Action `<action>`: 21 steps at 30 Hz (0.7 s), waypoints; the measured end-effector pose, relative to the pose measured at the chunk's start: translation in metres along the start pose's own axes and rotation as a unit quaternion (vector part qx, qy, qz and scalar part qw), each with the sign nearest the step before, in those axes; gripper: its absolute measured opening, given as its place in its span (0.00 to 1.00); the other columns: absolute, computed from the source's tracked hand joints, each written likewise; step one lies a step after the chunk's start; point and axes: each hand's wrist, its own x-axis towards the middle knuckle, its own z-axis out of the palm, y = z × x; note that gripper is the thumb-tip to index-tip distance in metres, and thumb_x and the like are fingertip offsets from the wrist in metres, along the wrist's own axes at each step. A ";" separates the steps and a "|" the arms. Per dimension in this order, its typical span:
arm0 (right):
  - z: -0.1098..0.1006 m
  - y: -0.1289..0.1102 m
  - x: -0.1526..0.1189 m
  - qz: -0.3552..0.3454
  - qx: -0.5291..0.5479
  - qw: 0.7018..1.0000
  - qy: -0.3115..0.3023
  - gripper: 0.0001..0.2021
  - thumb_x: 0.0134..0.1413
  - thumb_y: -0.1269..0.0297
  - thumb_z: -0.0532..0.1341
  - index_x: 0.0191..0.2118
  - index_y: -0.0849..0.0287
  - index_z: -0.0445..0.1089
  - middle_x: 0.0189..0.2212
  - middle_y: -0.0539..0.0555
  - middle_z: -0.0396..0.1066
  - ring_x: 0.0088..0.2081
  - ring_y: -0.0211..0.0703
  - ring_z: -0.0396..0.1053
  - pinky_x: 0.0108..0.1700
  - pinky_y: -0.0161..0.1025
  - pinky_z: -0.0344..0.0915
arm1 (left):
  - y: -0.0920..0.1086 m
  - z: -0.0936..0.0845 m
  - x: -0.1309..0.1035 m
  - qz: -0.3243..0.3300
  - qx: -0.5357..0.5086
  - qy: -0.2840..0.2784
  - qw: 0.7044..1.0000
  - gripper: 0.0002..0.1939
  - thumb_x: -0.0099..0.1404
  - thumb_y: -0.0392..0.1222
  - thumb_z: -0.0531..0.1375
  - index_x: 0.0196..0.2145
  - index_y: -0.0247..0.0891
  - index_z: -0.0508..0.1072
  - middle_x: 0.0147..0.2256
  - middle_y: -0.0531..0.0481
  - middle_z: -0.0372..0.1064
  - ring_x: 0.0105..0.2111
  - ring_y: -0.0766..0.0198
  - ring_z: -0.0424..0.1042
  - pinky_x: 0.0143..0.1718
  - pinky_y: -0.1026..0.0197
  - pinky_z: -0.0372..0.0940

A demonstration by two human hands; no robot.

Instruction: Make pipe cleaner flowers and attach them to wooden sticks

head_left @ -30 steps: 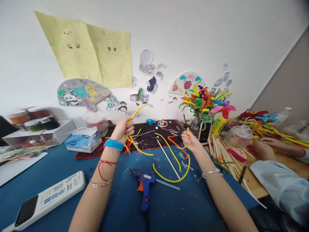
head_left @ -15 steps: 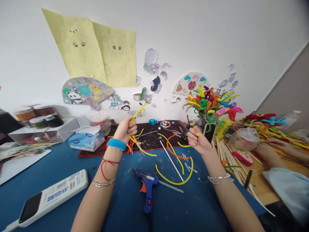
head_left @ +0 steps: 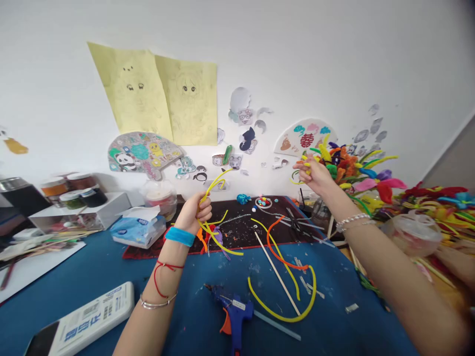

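Observation:
My left hand [head_left: 198, 212] is closed around a small bunch of yellow pipe cleaners [head_left: 217, 182], whose ends stick out above and below the fist. My right hand [head_left: 313, 173] is raised in front of the wall, just left of a bouquet of colourful pipe-cleaner flowers [head_left: 343, 160]. Its fingers are bent around a thin yellow pipe cleaner [head_left: 296, 180], mostly hidden by the hand. On the table between my arms lie a curved yellow pipe cleaner [head_left: 289, 319], an orange one [head_left: 270, 240], a wooden stick [head_left: 276, 272] and a blue glue gun [head_left: 236, 316].
A tissue pack [head_left: 137, 227], a white power bank [head_left: 89, 316] and paint jars [head_left: 83, 198] are on the left. Scissors [head_left: 295, 225] and a dish of pompoms [head_left: 263, 202] lie on the dark mat [head_left: 237, 232]. Another person's arm [head_left: 456, 264] shows at far right.
My right hand has risen with the yellow pipe cleaner, up beside the bouquet. My left hand keeps its bunch. The view has tilted up, so the table things sit lower.

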 end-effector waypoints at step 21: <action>0.005 0.188 0.018 0.174 -0.454 0.859 -0.162 0.16 0.47 0.53 0.58 0.23 0.63 0.68 0.21 0.55 0.69 0.26 0.41 0.65 0.29 0.34 0.58 | 0.013 -0.015 0.022 0.030 0.036 0.003 0.999 0.07 0.61 0.36 0.50 0.26 0.35 0.61 0.15 0.61 0.42 0.09 0.77 0.41 0.09 0.72 0.39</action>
